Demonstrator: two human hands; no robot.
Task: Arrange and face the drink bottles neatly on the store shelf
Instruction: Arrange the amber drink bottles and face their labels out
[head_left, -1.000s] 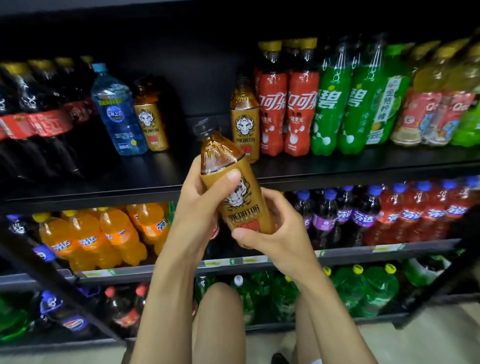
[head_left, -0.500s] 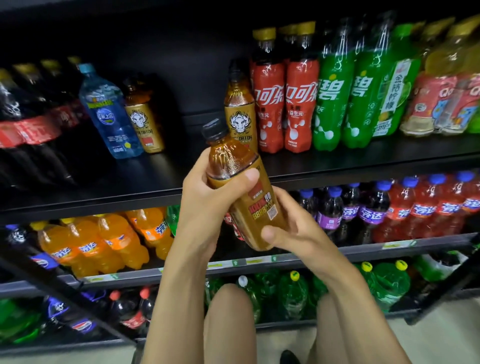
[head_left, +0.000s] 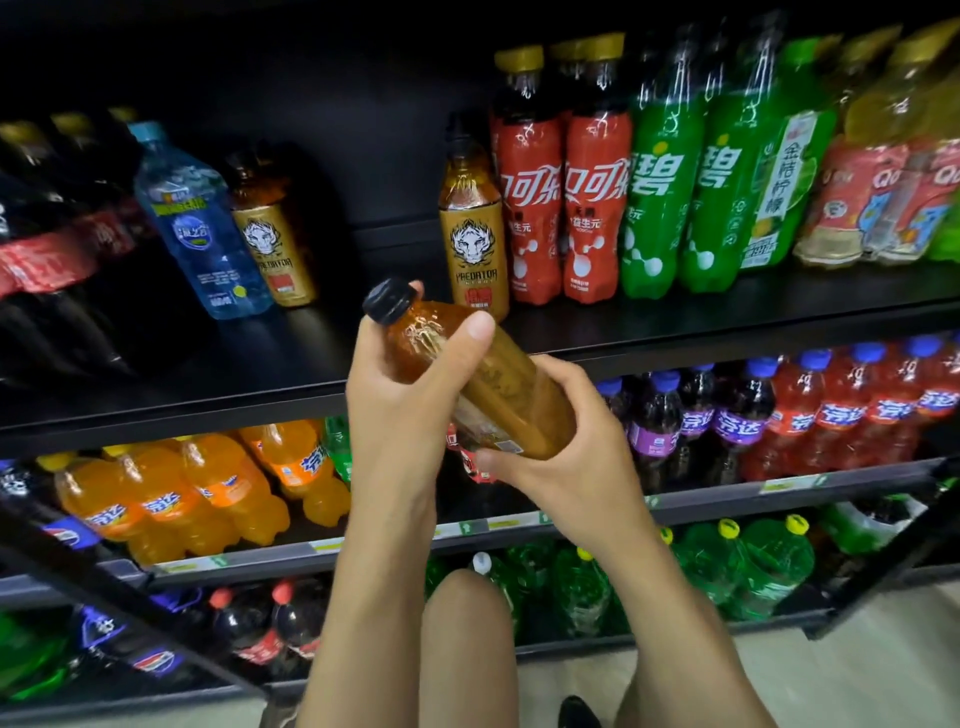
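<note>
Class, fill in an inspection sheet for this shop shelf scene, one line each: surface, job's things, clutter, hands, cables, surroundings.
Surface: top shelf, black, with an open gap between two standing gold bottles.
Job's things: held gold bottle, tilted, cap up-left, tiger logo not showing; left gold bottle and right gold bottle, upright, logos forward.
Clutter: blue water bottle beside the left gold bottle.
Hands: left hand grips the held gold bottle's upper part; right hand grips its base.
Cables: nothing seen.
Surroundings: orange sodas, purple sodas and green bottles on lower shelves; pale floor.
</note>
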